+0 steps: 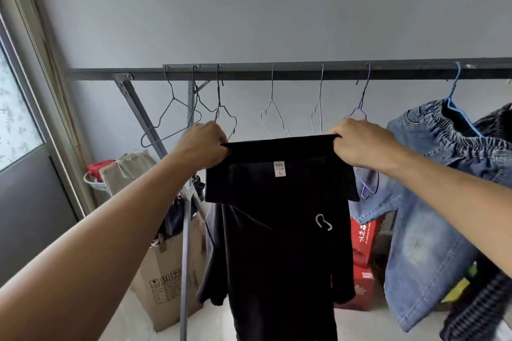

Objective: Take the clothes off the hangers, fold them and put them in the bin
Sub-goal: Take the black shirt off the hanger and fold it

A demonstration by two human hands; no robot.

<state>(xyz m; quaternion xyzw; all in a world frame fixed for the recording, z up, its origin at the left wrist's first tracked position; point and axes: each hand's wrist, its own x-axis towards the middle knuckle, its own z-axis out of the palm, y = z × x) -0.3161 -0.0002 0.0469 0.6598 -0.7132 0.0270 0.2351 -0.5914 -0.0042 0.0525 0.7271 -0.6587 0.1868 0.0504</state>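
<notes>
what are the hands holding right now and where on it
Both hands grip one black garment by its top edge: left hand at the left corner, right hand at the right corner.

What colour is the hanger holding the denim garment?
Blue hanger, holding the denim garment; head view.

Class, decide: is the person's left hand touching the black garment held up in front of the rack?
Touching. The head view shows the left hand pinching the top corner of the black garment.
</notes>
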